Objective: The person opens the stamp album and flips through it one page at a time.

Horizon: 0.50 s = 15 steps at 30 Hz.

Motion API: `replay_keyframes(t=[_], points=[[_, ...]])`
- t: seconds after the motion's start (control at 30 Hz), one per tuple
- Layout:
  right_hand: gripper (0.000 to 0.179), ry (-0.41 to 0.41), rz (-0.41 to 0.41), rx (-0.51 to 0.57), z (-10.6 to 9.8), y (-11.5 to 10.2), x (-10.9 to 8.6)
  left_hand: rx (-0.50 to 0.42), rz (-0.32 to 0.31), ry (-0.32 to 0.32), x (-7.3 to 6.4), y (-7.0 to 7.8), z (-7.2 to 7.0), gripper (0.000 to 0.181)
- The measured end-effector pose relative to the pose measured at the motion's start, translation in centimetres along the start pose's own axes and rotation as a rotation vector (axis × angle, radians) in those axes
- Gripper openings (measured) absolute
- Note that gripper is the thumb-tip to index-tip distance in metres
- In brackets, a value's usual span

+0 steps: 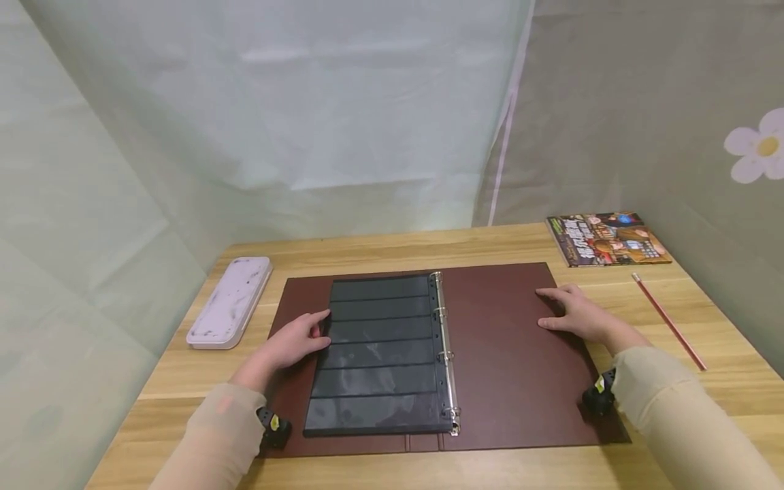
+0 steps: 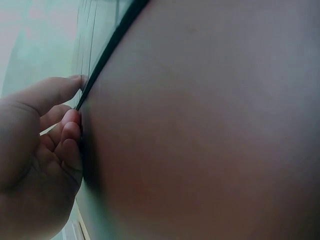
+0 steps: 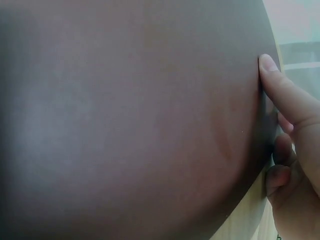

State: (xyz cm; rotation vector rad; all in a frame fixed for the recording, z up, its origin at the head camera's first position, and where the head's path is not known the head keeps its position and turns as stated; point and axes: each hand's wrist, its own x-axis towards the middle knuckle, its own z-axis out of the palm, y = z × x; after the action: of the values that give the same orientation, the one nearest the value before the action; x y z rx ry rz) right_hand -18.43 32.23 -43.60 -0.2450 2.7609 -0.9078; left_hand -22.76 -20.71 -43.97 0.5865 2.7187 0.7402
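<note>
A brown ring binder (image 1: 502, 354) lies spread flat, with a metal ring bar (image 1: 445, 354) along its middle. Black pocket pages (image 1: 376, 350) rest on its left side, divided into several clear horizontal strips. My left hand (image 1: 298, 340) is at the left edge of these pages, its index finger and thumb touching the edge and apart from each other. In the left wrist view the other fingers bend beside the dark page edge. Over the right cover's outer edge lies my right hand (image 1: 578, 314), index finger and thumb extended on the cover. Nothing is held in it.
A pale marbled case (image 1: 229, 303) lies left of the binder on the wooden table (image 1: 392, 246). At the back right is a colourful comic book (image 1: 609, 239), with a red pencil (image 1: 669, 322) in front of it. Pale fabric hangs behind.
</note>
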Motion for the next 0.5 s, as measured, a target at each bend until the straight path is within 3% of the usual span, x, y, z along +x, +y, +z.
replay_keyframes(t=[0.5], points=[[0.074,0.007,-0.016,-0.011,-0.03,0.08,-0.1,-0.021,-0.002,0.008,0.05,-0.02,0.14,0.059]])
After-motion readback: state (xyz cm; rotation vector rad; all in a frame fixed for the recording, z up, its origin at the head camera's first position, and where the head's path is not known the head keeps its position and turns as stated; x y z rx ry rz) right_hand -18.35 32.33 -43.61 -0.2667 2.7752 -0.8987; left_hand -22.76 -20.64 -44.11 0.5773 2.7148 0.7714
